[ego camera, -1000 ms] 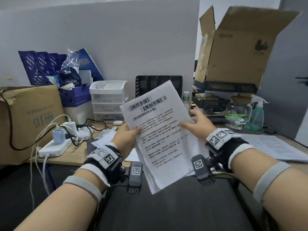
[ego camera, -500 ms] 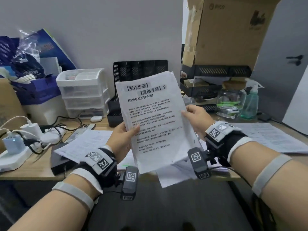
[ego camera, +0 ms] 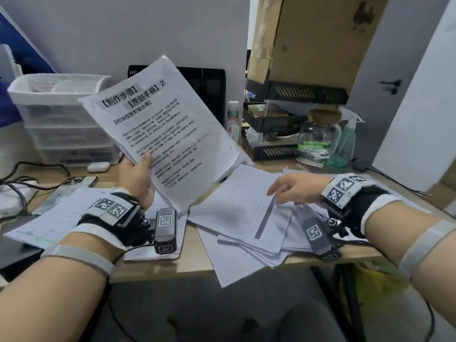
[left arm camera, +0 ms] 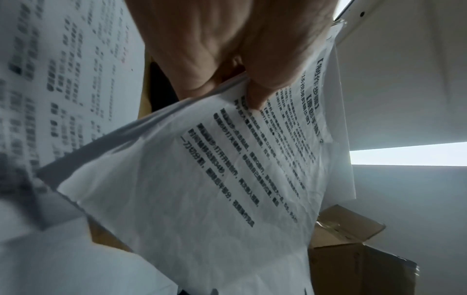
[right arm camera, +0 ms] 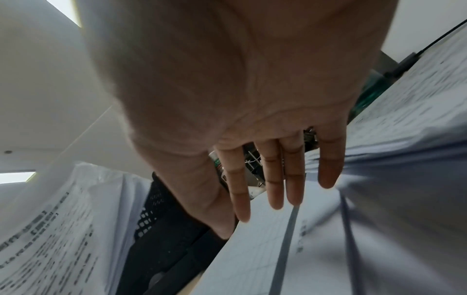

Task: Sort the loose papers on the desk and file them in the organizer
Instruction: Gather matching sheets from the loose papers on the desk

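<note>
The worktop [ego camera: 192,265] carries a loose spread of papers [ego camera: 246,218] along its front edge, several sheets overhanging. More sheets [ego camera: 59,213] lie at the left. At the rear stand a black mesh file holder [ego camera: 209,87] and, to its right, a black tiered mesh organizer [ego camera: 296,92] bearing a cardboard box [ego camera: 320,40]. No sheet is visibly filed in either, so the task is judged to be at an early stage: one stack is collected, the spread remains to be sorted, and filing is not yet done.

The collected stack [ego camera: 162,129], its top page printed with a bracketed heading, is raised and tilted above the worktop's left centre. The left hand [ego camera: 134,178] grips its lower left edge, thumb on the printed face, fingers behind.

The right hand [ego camera: 296,188] holds nothing; its fingers [right arm camera: 290,179] are straight and slightly spread, palm down over the top sheet of the spread. Whether they touch it cannot be determined.
</note>
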Motion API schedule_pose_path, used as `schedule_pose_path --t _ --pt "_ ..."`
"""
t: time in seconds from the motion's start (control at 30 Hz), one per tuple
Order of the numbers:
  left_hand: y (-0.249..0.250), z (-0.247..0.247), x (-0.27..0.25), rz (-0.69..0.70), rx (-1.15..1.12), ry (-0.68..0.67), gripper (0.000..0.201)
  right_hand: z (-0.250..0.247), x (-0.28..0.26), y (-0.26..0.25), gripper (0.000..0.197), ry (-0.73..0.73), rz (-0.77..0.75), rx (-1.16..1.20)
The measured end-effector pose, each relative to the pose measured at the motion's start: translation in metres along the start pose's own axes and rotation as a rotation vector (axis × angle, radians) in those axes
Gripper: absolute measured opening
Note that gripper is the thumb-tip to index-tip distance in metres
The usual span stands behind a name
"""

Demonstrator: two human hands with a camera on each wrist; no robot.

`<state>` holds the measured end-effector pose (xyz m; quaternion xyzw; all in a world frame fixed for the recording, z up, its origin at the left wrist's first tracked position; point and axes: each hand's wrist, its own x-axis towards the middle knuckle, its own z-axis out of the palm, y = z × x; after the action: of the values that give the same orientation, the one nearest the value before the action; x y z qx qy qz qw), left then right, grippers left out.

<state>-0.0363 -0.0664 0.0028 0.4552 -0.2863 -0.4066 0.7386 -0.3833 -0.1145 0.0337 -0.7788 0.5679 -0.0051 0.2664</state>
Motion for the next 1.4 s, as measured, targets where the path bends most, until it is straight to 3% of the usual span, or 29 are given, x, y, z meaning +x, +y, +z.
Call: schedule_pose_path --t 0.1,0.23,0.33,0.47,0.6,0.67,0.8,0.87,0.9,1.0,1.03,1.07,1.1,1.2,1.3,1.4 --pt "-0.001 0.021 -0.005 0.006 -0.021 -0.053 0.017 -0.010 -0.015 0.016 0.021 0.109 0.032 -0.046" --pt "-0.009 0.063 -0.012 -0.011 -0.018 -0.110 0.029 -0.026 -0.035 0.063 0.041 0.248 0.208 -0.030" --pt "-0.022 0.095 -0.015 -0.035 0.002 -0.152 0.028 -0.023 -0.048 0.093 0.060 0.175 0.289 -0.035" --pt "-0.046 0.133 -0.011 -0.061 0.024 -0.174 0.023 -0.007 -0.047 0.121 0.093 0.104 0.279 -0.101" --pt "-0.065 0.154 0.006 -0.135 0.032 -0.193 0.031 0.005 -0.041 0.129 0.103 0.082 0.250 -0.178" --pt "-0.072 0.161 0.014 -0.166 0.045 -0.207 0.031 0.004 -0.036 0.130 0.095 0.103 0.256 -0.200" --pt "-0.085 0.168 0.023 -0.171 0.064 -0.227 0.032 0.000 -0.029 0.130 0.037 0.248 0.214 -0.173" --pt "-0.085 0.168 0.025 -0.184 0.055 -0.214 0.031 -0.002 -0.030 0.127 0.025 0.309 0.203 -0.097" --pt "-0.084 0.166 0.024 -0.195 0.053 -0.203 0.030 -0.002 -0.031 0.128 0.031 0.298 0.183 -0.070" --pt "-0.081 0.161 0.021 -0.200 0.041 -0.183 0.031 0.004 -0.031 0.122 0.097 0.118 0.136 -0.112" --pt "-0.080 0.160 0.019 -0.197 0.037 -0.176 0.032 0.007 -0.030 0.118 0.109 0.084 0.158 -0.177" --pt "-0.078 0.159 0.016 -0.198 0.034 -0.167 0.032 0.011 -0.030 0.115 0.109 0.101 0.165 -0.229" --pt "-0.076 0.158 0.013 -0.200 0.034 -0.159 0.032 0.015 -0.030 0.111 0.094 0.140 0.177 -0.266" --pt "-0.071 0.156 0.002 -0.204 0.034 -0.155 0.029 0.020 -0.027 0.100 0.008 0.310 0.195 -0.292" --pt "-0.068 0.148 -0.004 -0.206 0.035 -0.149 0.022 0.002 -0.034 0.099 0.015 0.484 0.269 -0.236" --pt "-0.064 0.138 -0.005 -0.198 0.031 -0.131 0.021 -0.036 -0.053 0.113 0.024 0.775 0.330 -0.074"
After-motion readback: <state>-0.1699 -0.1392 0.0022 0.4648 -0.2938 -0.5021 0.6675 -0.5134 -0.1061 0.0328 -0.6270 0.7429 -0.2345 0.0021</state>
